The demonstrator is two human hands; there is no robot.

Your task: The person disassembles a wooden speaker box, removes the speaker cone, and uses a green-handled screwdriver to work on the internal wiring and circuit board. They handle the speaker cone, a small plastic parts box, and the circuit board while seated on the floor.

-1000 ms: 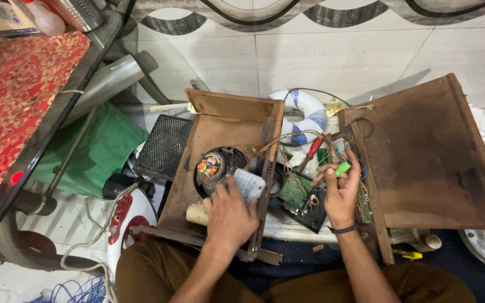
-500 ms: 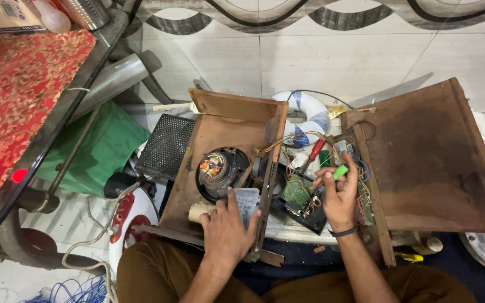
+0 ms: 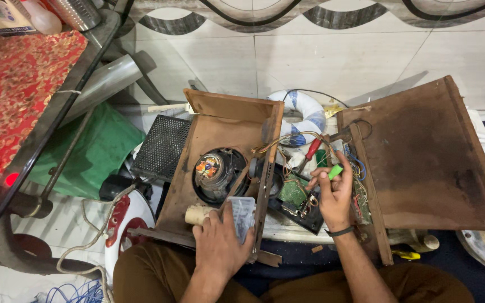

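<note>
Left hand (image 3: 220, 241) grasping grey box (image 3: 241, 216) against cabinet edge (image 3: 265, 185); right hand (image 3: 337, 193) pinching green tool (image 3: 335, 171).

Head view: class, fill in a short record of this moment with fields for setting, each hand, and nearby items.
setting: floor workspace, opened wooden speaker cabinet with its back panel laid open to the right
left hand: resting on a small pale grey box at the cabinet's front edge
right hand: holding a small green tool over the circuit board
inside cabinet: round speaker
nearby: black mesh grille, red-handled screwdriver, green cloth
</note>
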